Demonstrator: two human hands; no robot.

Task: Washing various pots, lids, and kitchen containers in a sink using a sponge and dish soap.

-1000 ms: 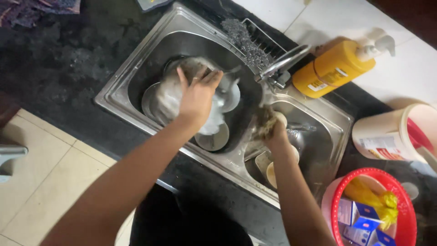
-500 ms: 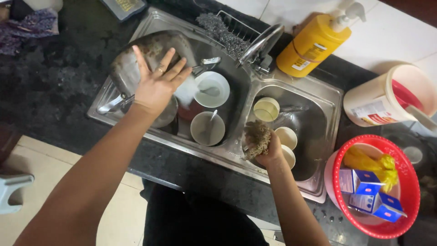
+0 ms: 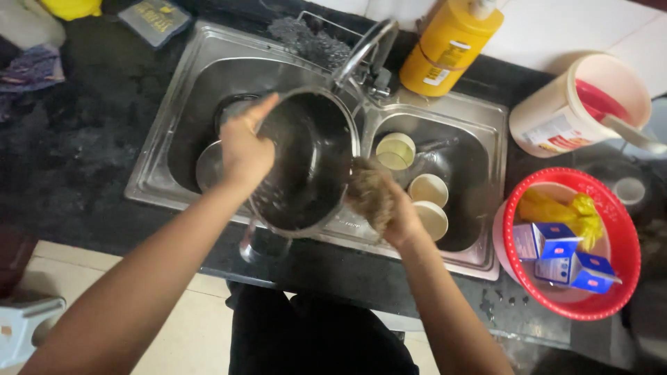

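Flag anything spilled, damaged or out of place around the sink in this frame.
Nothing stands out. The left hand tilts a dark pot over the sink, the right hand holds a scrubber at its rim, and cups sit in the right basin.

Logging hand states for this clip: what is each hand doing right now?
Left hand: closed on the rim of the dark pot, tilted over the sink.
Right hand: closed on a brown scrubber at the pot's edge.
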